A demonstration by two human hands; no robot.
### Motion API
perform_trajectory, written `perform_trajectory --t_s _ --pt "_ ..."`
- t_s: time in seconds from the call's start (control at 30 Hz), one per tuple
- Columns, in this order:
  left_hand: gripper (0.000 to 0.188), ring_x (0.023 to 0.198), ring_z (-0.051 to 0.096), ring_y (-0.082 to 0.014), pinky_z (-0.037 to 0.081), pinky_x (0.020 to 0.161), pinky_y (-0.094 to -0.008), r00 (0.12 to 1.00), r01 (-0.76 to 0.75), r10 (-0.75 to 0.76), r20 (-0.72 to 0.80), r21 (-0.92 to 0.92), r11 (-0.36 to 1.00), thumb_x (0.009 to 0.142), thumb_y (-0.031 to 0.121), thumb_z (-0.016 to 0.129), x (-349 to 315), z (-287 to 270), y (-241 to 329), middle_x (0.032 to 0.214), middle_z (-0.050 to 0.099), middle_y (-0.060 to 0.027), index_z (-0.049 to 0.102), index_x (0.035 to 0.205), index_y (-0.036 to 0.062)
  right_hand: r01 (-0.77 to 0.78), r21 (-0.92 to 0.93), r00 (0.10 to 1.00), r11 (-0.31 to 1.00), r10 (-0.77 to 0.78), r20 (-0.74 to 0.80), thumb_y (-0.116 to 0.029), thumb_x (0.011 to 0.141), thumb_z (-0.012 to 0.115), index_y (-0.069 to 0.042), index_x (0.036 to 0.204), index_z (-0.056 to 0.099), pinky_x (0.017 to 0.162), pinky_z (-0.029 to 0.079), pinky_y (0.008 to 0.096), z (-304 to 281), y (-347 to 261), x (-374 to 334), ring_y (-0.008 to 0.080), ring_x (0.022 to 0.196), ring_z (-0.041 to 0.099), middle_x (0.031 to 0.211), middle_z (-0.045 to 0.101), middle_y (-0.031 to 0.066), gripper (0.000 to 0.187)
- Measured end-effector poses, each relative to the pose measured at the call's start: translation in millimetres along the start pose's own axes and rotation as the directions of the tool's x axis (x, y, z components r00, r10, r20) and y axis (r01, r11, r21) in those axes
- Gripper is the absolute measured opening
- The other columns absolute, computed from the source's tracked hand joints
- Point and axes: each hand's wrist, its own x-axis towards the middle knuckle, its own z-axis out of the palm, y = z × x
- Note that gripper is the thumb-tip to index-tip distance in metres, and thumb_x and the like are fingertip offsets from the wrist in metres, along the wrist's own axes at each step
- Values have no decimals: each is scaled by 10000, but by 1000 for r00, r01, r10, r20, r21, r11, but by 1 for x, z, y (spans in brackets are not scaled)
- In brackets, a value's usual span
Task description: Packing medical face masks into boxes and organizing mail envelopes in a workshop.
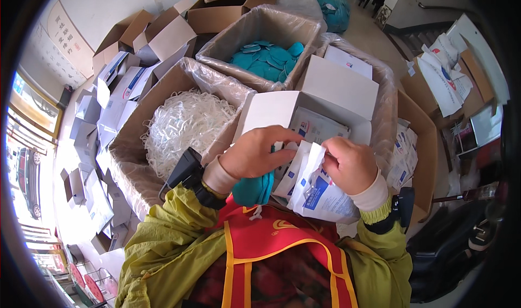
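In front of my chest is a white packet with blue print point(317, 191), its top edge gaping. My right hand point(351, 164) pinches the packet's upper right edge between thumb and fingers. Curled at the packet's other side, my left hand point(258, 153) has thumb and forefinger close to the opening. Several flat teal pads point(255, 189) hang from under its palm, gripped by fingers that are partly hidden. Just beyond the hands stands a white carton point(336, 88) with its flaps up and flat packets point(320, 124) inside.
Plastic-lined boxes surround me: one with white shredded strips point(187, 126) at left, another with teal pads point(266, 59) beyond. A brown box of packets point(402, 155) stands at right. Empty cartons point(127, 85) are piled far left. A teal-filled bag point(330, 7) lies at the back.
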Motion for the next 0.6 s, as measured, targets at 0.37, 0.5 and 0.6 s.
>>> perform_trajectory --t_s 0.37,0.5,0.6 --pt "90 698 584 -101 470 615 -281 998 3 -6 60 53 999 852 82 638 -3 21 67 756 647 -66 664 884 1 95 71 991 993 -87 -102 9 711 651 -83 811 542 538 484 395 -20 -15 -32 304 633 621 721 586 80 175" --pt "131 725 517 -25 433 608 -211 972 236 -226 68 -238 942 900 107 632 -9 28 70 724 623 8 664 855 -12 168 -41 976 985 -172 -134 -18 698 642 -92 761 504 499 467 374 -29 -35 -39 264 580 602 674 524 65 169" --pt "133 719 518 -29 429 612 -203 951 309 -298 88 -377 873 896 110 639 -8 35 66 722 621 17 667 846 -10 211 -215 963 954 -240 -122 -76 707 631 -107 736 487 466 446 345 -29 -39 -44 221 534 576 654 473 52 150"
